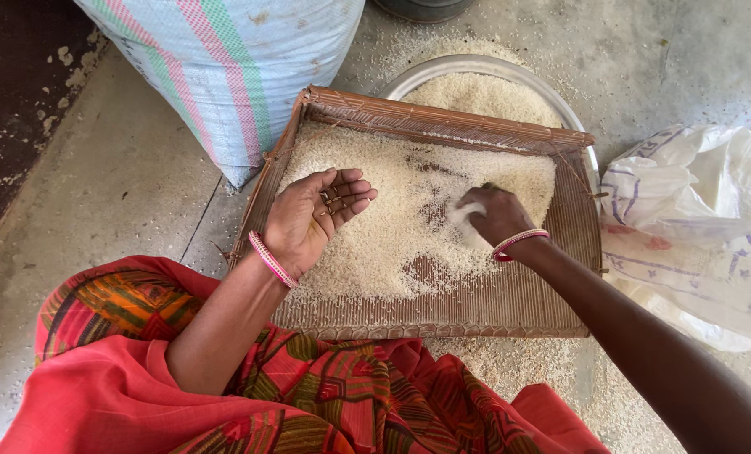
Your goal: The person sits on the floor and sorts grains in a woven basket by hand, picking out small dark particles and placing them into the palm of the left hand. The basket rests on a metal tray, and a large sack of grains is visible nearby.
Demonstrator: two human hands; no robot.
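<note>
Rice (392,227) lies spread in a pale layer across a woven winnowing tray (552,294), directly under both hands, with a few bare patches where the brown weave shows through. The right hand (497,217) rests knuckles-up on the grain near the middle of the tray, its fingers curled down into the rice and closed loosely around a small clump of it; some white grains show at its fingertips. A pink and white bangle (518,242) circles that wrist. The left hand (312,217) hovers over the tray's left part, palm turned up and cupped, fingers half open and close together, with rings on them; whether any grains lie in the palm cannot be told. A matching pink bangle (272,259) sits on its wrist. Beyond the hands, past the tray's far raised edge, a round metal basin (443,71) heaped with more rice sits partly tucked under the tray. To the far left of the left hand stands a large woven sack (224,67) with pink and green stripes. Right of the right hand lies a crumpled white sack (695,227) with purple markings. Below the wrists, red patterned cloth (308,395) covers the person's lap, and scattered grains dot the grey concrete floor (123,176).
</note>
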